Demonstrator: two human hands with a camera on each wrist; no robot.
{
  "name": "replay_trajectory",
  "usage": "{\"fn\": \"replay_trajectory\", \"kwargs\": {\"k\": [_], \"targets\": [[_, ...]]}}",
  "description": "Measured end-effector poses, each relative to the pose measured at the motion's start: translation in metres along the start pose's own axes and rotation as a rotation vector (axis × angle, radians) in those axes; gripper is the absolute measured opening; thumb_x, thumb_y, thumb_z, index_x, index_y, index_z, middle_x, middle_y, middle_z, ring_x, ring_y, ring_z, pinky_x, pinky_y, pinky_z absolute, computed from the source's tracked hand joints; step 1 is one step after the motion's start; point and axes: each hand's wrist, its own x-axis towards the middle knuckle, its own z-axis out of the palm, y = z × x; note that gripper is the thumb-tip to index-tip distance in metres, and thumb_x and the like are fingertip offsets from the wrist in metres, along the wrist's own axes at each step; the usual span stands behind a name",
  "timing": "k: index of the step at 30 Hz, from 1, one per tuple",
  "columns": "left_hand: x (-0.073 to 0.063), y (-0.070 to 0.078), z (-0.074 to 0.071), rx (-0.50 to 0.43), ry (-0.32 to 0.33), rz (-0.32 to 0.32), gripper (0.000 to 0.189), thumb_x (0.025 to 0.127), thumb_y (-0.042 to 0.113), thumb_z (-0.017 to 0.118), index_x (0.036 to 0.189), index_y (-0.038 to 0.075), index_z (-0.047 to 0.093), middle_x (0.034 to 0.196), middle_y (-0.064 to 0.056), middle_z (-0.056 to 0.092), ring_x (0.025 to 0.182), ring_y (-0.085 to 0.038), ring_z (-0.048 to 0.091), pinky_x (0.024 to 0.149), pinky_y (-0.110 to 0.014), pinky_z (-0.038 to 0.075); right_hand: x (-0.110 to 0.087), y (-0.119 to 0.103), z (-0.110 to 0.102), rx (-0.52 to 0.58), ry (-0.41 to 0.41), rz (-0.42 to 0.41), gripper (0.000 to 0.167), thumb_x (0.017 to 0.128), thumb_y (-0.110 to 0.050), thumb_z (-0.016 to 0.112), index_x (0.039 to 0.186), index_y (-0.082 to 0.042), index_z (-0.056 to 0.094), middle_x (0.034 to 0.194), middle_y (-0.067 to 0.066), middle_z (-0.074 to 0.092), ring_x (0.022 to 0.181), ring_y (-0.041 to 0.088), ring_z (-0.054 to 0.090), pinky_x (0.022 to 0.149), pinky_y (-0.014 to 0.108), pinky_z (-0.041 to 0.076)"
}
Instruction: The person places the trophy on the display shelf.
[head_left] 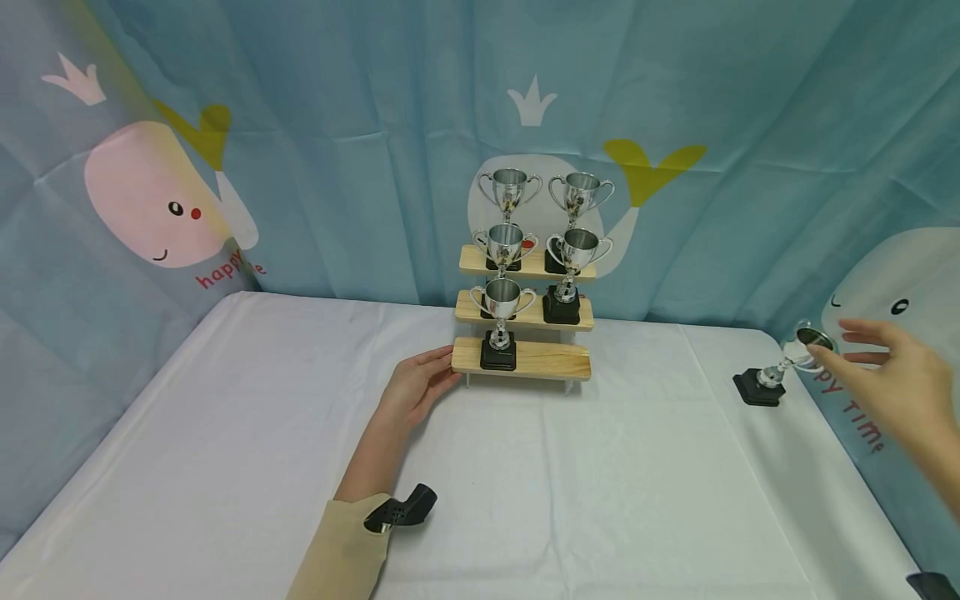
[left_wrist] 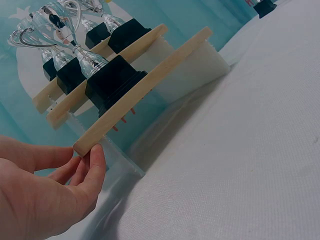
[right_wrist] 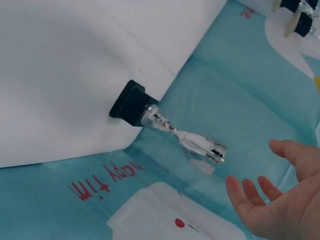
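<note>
A three-step wooden display stand (head_left: 555, 360) carries several silver trophy cups with black bases, with a single trophy (head_left: 499, 329) at the left of the lowest step. My left hand (head_left: 417, 385) pinches the left end of that lowest step, thumb and fingers on the board's end (left_wrist: 89, 145) in the left wrist view. Far to the right, another trophy (head_left: 761, 388) stands upright near the table's right edge. Beside its cup is my right hand (head_left: 896, 375), its fingers spread. In the right wrist view a gap shows between the hand (right_wrist: 285, 200) and this trophy (right_wrist: 134, 106).
White cloth (head_left: 645, 475) covers the table. Behind it and along the sides hangs a blue curtain (head_left: 337, 192) printed with cartoon whales. The stand is near the table's back edge, close to the curtain.
</note>
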Motion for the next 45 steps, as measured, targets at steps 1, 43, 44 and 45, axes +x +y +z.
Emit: {"fn": "replay_trajectory", "kwargs": {"k": [1,43,44,45], "targets": [[0.000,0.000,0.000,0.001,0.001,-0.001,0.043,0.112,0.003,0.048,0.154,-0.008,0.047,0.157,-0.025,0.046,0.138,-0.030,0.050,0.109,-0.031,0.054,0.001,0.002,0.000,-0.003,-0.006,0.004,0.064,0.105,-0.026,0.066,0.153,0.010,0.042,0.147,0.042,0.047,0.111,0.034,0.065,0.052,0.001,0.032],[-0.001,0.002,0.001,-0.001,0.020,-0.013,0.042,0.112,0.004,0.048,0.153,-0.006,0.049,0.154,-0.023,0.050,0.134,-0.028,0.052,0.106,-0.029,0.056,0.031,0.036,0.036,0.076,-0.050,0.102,0.081,0.103,-0.039,0.066,0.149,0.020,0.035,0.142,0.051,0.042,0.119,0.061,0.050,0.049,0.010,0.036],[-0.001,0.002,0.001,-0.002,0.022,-0.015,0.041,0.112,0.004,0.048,0.153,-0.006,0.050,0.154,-0.023,0.050,0.134,-0.027,0.053,0.105,-0.028,0.057,0.031,0.035,0.036,0.081,-0.053,0.105,0.081,0.103,-0.039,0.065,0.149,0.020,0.035,0.142,0.052,0.042,0.119,0.062,0.049,0.049,0.010,0.036],[-0.001,0.002,0.001,0.000,0.021,-0.014,0.042,0.112,0.004,0.048,0.153,-0.005,0.049,0.154,-0.023,0.050,0.133,-0.027,0.052,0.104,-0.028,0.057,0.031,0.035,0.036,0.087,-0.056,0.107,0.081,0.103,-0.039,0.065,0.149,0.020,0.034,0.143,0.052,0.041,0.120,0.062,0.049,0.049,0.011,0.036]]}}
